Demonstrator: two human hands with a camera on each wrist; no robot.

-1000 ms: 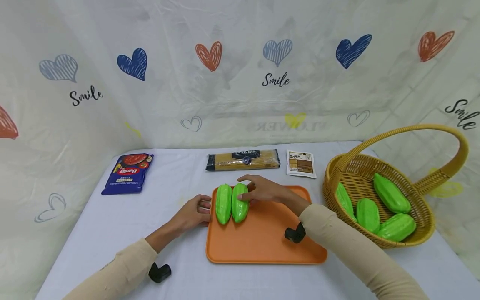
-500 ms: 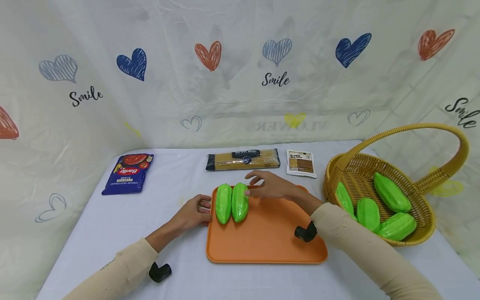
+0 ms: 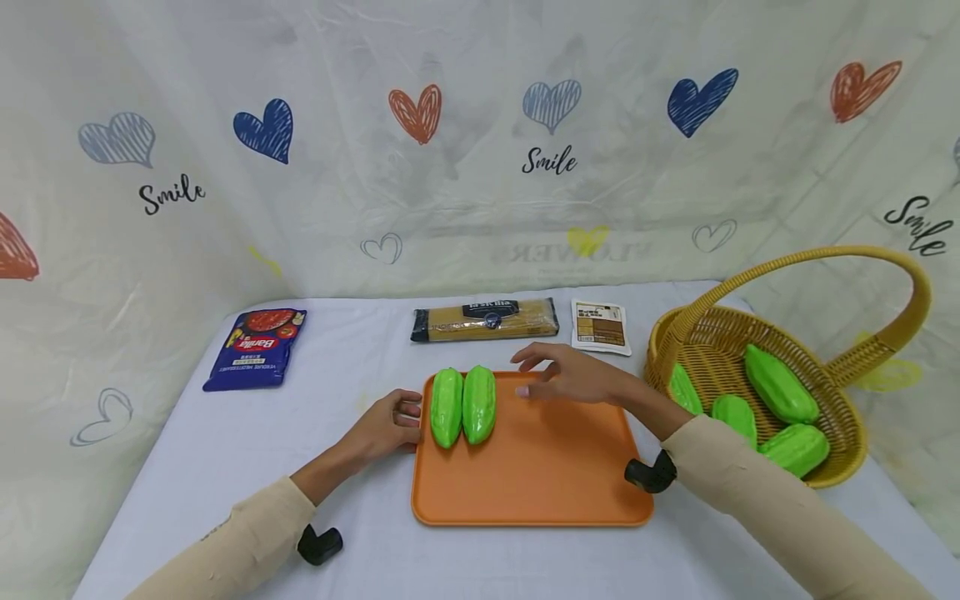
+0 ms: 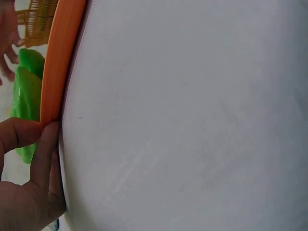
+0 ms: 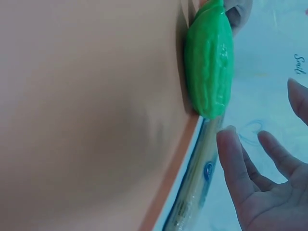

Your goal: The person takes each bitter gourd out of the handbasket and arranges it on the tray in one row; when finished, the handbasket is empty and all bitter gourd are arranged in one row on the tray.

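Two glossy, ridged green fruits that look like star fruits, the left one [image 3: 447,408] and the right one [image 3: 479,405], lie side by side at the left end of the orange tray [image 3: 540,467]. At the tray's left edge, my left hand [image 3: 392,423] holds the rim; the left wrist view shows bent fingers [image 4: 45,149] at its top and outer wall. My right hand [image 3: 573,375] hovers over the tray's far side, right of the fruits, with parted fingers and nothing in it. In the right wrist view, one green fruit [image 5: 209,62] stands apart from that hand.
A wicker basket [image 3: 851,417] with a tall handle stands at the right, with several similar green fruits inside. Behind the tray lie a spaghetti pack [image 3: 517,317] and a small white-brown pouch [image 3: 602,327]. A blue pouch [image 3: 255,350] lies at the back left.
My right hand has let go of the right green fruit and moved right, away from it. The left hand and both fruits on the tray have stayed in place.
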